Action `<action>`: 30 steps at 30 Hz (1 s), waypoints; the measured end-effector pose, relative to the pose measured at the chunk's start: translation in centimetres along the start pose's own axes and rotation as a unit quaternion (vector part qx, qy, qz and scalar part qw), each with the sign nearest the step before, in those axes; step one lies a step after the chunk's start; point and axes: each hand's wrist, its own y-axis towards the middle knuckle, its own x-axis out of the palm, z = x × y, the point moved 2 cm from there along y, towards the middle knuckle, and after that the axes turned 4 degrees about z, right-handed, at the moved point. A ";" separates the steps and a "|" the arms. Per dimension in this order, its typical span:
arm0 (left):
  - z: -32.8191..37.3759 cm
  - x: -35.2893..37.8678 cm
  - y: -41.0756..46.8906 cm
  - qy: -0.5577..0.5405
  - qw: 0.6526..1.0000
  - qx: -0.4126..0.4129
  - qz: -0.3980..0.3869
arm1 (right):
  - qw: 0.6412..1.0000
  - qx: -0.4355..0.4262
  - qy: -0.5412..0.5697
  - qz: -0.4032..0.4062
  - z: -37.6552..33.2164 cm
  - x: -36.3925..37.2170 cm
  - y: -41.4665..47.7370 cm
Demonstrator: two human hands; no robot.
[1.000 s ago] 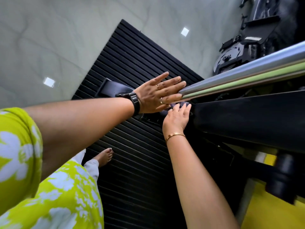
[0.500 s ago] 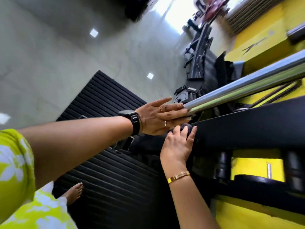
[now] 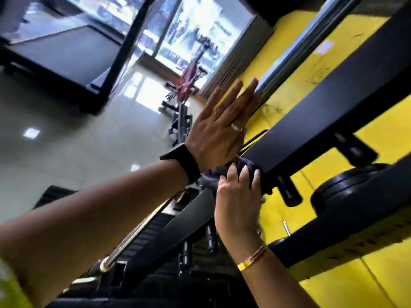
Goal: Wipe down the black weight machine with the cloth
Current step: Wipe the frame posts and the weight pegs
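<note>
A tilted, motion-blurred view from a head-worn camera, looking along both bare forearms to a black weight machine [image 3: 333, 112] against a yellow wall [image 3: 389, 274].

The right hand [image 3: 238, 194], with a gold bracelet [image 3: 253, 258] at the wrist, holds a dark cloth [image 3: 210, 177] against the near end of the machine's long black beam. Its fingers [image 3: 243, 174] bend over the cloth, gripping it, and loose folds bunch out to the left of the hand.

The left hand [image 3: 220, 132] is flat and relaxed, fingers straight and together, gripping nothing. Its fingertips lie against a shiny metal bar [image 3: 289, 54] that runs just above the beam. It wears rings and a black watch [image 3: 184, 163].

Short black pegs stick out under the beam, and stacked black weight plates [image 3: 347, 185] sit just below it to the right.

The floor [image 3: 66, 141] is pale, glossy tile reflecting square lights, with a black ribbed mat [image 3: 51, 194] at the left. Across the room are a bright window [image 3: 195, 34], blurred red equipment [image 3: 191, 78] and a large black frame [image 3: 66, 52].
</note>
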 end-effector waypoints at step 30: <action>-6.2 -6.5 -17.9 0.068 0.938 -0.079 -0.332 | 0.969 0.006 0.208 -0.136 -8.5 5.9 -6.0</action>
